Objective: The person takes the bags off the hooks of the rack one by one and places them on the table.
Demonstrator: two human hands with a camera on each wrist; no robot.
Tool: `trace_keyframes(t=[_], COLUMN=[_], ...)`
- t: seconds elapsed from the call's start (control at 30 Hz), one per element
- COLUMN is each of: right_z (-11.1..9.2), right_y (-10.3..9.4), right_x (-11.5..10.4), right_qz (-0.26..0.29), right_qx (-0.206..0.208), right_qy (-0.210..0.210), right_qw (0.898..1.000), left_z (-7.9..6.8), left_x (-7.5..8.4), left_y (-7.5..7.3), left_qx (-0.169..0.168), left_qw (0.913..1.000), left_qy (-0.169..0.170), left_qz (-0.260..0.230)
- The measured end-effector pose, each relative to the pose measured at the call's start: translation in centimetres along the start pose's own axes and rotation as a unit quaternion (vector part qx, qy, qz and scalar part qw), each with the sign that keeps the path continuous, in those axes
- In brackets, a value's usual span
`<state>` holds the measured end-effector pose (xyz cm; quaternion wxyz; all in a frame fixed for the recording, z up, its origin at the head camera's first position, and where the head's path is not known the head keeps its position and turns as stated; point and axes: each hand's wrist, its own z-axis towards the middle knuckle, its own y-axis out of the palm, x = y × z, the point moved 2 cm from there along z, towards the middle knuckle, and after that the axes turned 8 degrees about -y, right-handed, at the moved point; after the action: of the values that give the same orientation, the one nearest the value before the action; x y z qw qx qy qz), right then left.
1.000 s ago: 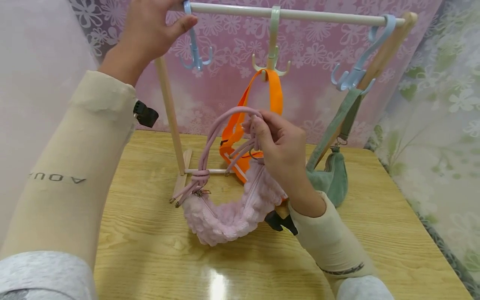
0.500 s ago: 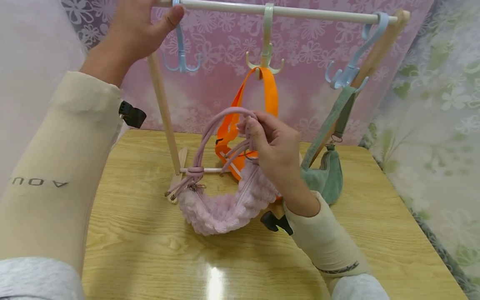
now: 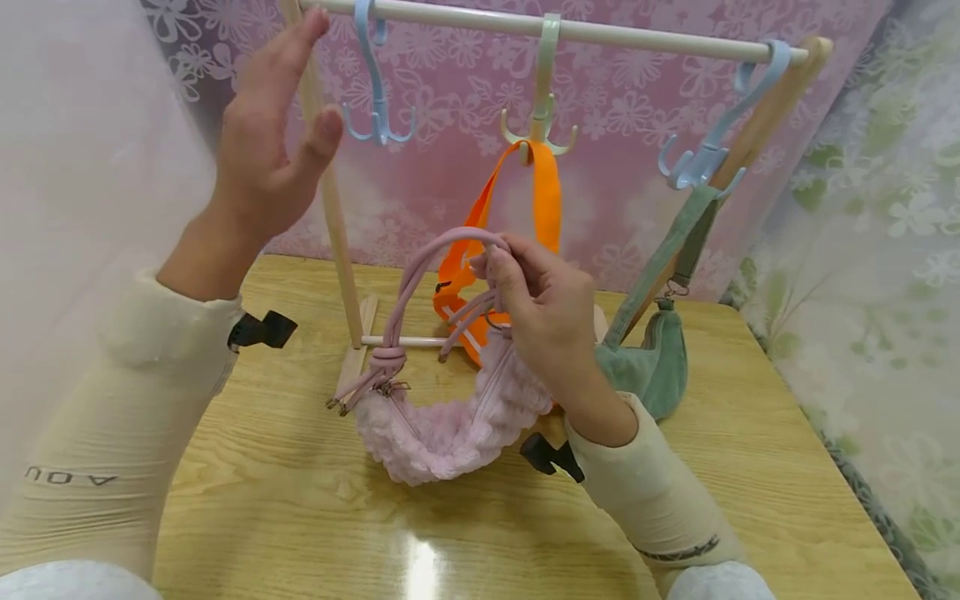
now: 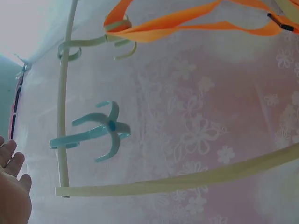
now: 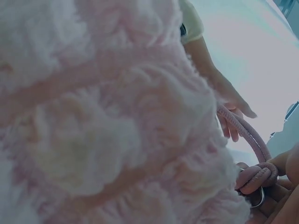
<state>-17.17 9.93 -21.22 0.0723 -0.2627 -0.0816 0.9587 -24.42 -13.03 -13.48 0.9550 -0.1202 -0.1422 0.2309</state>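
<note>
A fluffy pink handbag (image 3: 450, 433) hangs by its cord handle (image 3: 420, 267) from my right hand (image 3: 551, 312), whose thumb and fingers pinch the handle's right side. In the right wrist view the bag's plush (image 5: 107, 121) fills most of the picture, with the knotted handle (image 5: 257, 177) at the lower right. My left hand (image 3: 270, 142) is raised with straight fingers and holds nothing. It is near the left end of the white rail (image 3: 465, 17), left of a light blue hook hanger (image 3: 378, 92) with bare prongs. The left wrist view shows that blue hanger (image 4: 105, 130) too.
An orange strap bag (image 3: 547, 192) hangs from the green middle hanger (image 3: 542, 108). A green bag (image 3: 652, 358) hangs from the right blue hanger (image 3: 701, 162). The rack's wooden posts (image 3: 337, 225) stand on a wooden table (image 3: 300, 500), before a pink floral backdrop.
My left hand has come off the left blue hanger and moved down and left, its fingers straightening. The right hand still holds the pink handbag, nearly in place.
</note>
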Motion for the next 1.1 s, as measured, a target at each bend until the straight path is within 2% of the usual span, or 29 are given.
trace_keyframes(t=[0.13,0.27,0.43,0.67,0.73,0.83,0.97,1.1], right_z=[-0.1,-0.2,0.0,-0.1,-0.2,-0.1,0.0,-0.1], right_y=[0.0,-0.1,-0.2,-0.5,-0.6,-0.6,-0.7,-0.8], right_x=[0.0,-0.1,-0.1,-0.1,-0.1,-0.2,-0.2,-0.3], right_qz=[0.001,0.000,-0.012,-0.009,-0.007,-0.002,-0.005,-0.009], right_qx=[-0.002,-0.003,-0.002,0.004,0.007,0.007,0.006,0.007], right_qy=[0.006,0.013,-0.004,0.004,-0.001,-0.010,-0.018,-0.011], right_qw=[1.000,1.000,1.000,1.000,1.000,1.000,1.000,1.000], left_z=[-2.0,-3.5,-5.0,-7.5,-8.2,-9.4,-10.9,-12.1], left_x=[0.4,0.8,0.9,1.4,1.7,2.0,2.0,1.8], left_y=[0.6,1.2,2.0,3.1,3.3,3.5,3.9,4.3], left_qx=[-0.010,-0.026,-0.035,-0.061,-0.083,-0.139,-0.220,-0.271], left_qw=[0.9999,0.9992,0.9978,0.9949,0.9922,0.9839,0.9663,0.9510], left_qy=[0.006,-0.009,-0.025,-0.010,-0.007,-0.017,-0.043,-0.062], left_qz=[-0.011,-0.029,-0.051,-0.079,-0.093,-0.111,-0.127,-0.136])
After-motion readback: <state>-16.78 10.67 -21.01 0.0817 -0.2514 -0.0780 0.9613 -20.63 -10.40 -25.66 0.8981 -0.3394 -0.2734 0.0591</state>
